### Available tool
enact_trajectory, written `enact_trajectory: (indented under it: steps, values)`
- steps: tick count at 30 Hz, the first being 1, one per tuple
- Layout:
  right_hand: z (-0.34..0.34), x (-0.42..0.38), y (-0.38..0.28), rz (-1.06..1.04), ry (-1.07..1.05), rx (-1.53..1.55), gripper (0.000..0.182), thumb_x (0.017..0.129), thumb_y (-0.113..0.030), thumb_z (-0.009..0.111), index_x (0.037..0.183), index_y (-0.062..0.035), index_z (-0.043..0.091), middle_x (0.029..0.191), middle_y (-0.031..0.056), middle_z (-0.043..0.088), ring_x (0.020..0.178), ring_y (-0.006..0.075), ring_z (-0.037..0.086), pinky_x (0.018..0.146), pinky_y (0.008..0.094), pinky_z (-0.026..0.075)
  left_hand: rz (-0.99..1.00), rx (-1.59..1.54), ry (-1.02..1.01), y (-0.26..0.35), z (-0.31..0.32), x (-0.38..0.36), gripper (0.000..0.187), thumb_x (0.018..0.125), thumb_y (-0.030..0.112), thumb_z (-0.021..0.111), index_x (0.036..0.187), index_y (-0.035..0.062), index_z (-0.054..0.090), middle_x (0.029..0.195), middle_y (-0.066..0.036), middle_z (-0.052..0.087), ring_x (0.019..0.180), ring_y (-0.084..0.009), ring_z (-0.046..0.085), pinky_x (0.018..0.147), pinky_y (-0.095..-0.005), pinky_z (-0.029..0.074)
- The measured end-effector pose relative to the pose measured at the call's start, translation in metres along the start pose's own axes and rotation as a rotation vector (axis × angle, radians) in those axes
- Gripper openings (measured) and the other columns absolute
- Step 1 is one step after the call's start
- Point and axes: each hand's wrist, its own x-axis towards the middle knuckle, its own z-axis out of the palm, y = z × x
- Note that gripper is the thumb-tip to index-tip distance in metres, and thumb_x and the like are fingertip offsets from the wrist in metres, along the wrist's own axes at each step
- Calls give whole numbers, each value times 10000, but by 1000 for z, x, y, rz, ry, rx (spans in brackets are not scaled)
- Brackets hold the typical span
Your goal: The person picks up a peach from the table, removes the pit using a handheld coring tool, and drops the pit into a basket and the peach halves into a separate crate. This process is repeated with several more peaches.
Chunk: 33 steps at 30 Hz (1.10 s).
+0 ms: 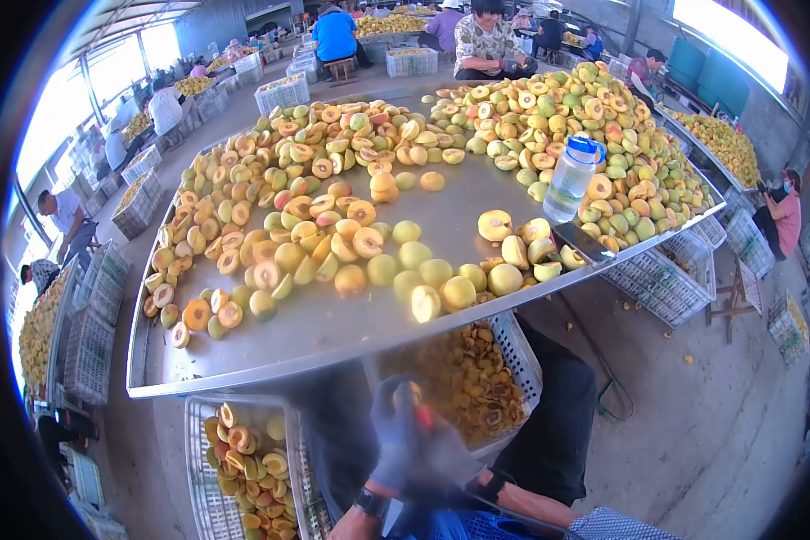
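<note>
Over my lap, both gloved hands are close together and smeared by motion. My left hand (391, 445) is closed around a pale yellow-tan piece of fruit, which looks like a peach half (415, 393). Closed beside it, my right hand (443, 461) grips a small tool with a red part (424, 416); its kind is blurred. Below the table edge sits a crate (524, 360) of scooped fruit pieces. To the left, another white crate (198, 468) holds halved peaches. Many peach halves (367, 242) lie cut side up or down on the metal table (243, 355).
A water bottle (571, 184) with a blue lid and a dark phone (585, 241) rest by the table's right edge, near a high fruit heap (621, 135). Opposite sits a person in a patterned shirt (490, 45). White crates (661, 274) stand on the right floor.
</note>
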Motion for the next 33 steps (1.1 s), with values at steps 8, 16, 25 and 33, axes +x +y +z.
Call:
enact_trajectory:
  steps: [8, 16, 25, 33]
  values:
    - [-1, 6, 7, -42, -138, 54, 411, 937, -412, 510, 1112, -45, 568, 950, 210, 643, 960, 376, 629, 792, 412, 475, -25, 96, -93, 8, -4, 8, 135, 949, 116, 545, 988, 11, 621, 926, -39, 638, 831, -98, 563, 765, -242, 468]
    - [-30, 0, -50, -24, -208, 179, 290, 977, -292, 510, 1087, -36, 590, 916, 149, 659, 887, 252, 638, 759, 370, 485, -240, -111, -266, 28, -15, 13, 219, 957, 179, 572, 1041, -15, 630, 858, -17, 625, 755, -82, 563, 687, -225, 472]
    - [-23, -6, -51, 209, -289, 323, 272, 979, -306, 518, 1051, -48, 560, 652, -69, 465, 524, 17, 386, 440, 211, 302, -282, -253, -598, 35, -34, 28, 378, 964, 311, 547, 1019, -53, 633, 903, -104, 659, 808, -156, 624, 747, -296, 514]
    - [-20, -4, -60, 309, -364, 472, 274, 986, -348, 490, 894, -90, 500, 585, -67, 400, 437, 41, 335, 388, 220, 260, -191, -108, -375, 32, -23, 20, 255, 953, 191, 568, 954, -50, 654, 865, -59, 667, 754, -98, 592, 700, -235, 487]
